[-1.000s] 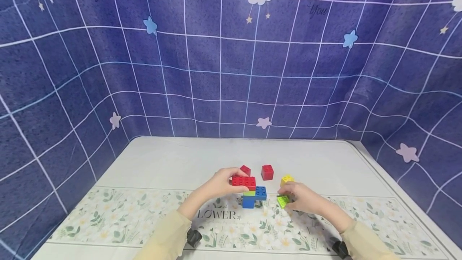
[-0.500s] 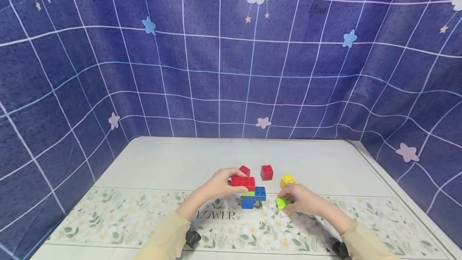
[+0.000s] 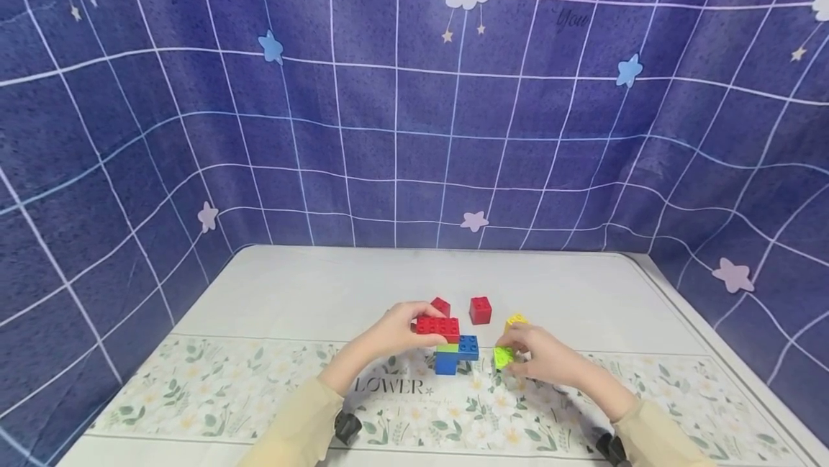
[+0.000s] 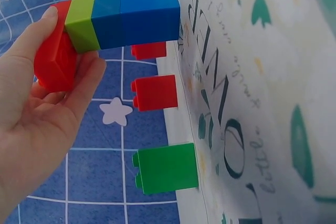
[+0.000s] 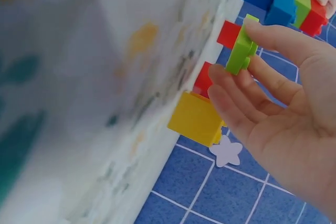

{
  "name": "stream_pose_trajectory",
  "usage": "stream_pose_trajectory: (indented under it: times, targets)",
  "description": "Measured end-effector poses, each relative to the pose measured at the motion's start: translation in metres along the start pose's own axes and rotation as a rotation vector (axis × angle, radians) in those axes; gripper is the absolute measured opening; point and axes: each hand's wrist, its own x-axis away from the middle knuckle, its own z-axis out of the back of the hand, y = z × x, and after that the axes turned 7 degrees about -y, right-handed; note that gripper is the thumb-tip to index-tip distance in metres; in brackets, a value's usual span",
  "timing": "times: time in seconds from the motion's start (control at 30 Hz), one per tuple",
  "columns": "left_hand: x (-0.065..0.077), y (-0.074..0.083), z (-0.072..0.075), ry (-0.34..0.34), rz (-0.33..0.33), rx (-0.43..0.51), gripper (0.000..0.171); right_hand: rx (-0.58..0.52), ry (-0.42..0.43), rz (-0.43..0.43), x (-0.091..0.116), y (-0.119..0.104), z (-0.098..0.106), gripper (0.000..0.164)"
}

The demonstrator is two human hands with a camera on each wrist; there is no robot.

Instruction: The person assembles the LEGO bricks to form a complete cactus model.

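My left hand (image 3: pixel 396 329) grips a long red building brick (image 3: pixel 437 329) on top of a stack, thumb on one side and fingers on the other. Below that brick sits a lime-green brick (image 4: pixel 82 23), then a blue plate-like brick (image 3: pixel 468 347) jutting to the right, and a blue block (image 4: pixel 150 14) at the bottom. To the right, my right hand (image 3: pixel 541 354) pinches a thin lime-green brick (image 5: pixel 242 49) between thumb and fingers, its studs showing. This brick is apart from the stack, just right of it in the head view.
Behind the hands stand a red brick (image 3: pixel 480 310), another red brick (image 3: pixel 440 306) partly hidden by the left hand, and a yellow brick (image 3: pixel 515 322) partly behind the right hand. A green brick (image 4: pixel 167 168) shows in the left wrist view. A grid-patterned curtain (image 3: pixel 414 129) surrounds the table.
The thin lime-green brick in my right hand has shifted slightly left and turned a little. The left hand and the stack stay in place.
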Motion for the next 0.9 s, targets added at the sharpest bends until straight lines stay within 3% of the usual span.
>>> stream_pose_trajectory:
  times: [0.57,0.9]
  targets:
    - [-0.001,-0.004,-0.001,0.000,-0.002,0.002,0.039,0.012,0.106,0.006,-0.005,-0.010,0.005,0.032]
    - [-0.001,-0.003,-0.002,0.000,-0.004,0.004,0.040,-0.049,0.105,0.009,-0.007,-0.015,0.006,0.032]
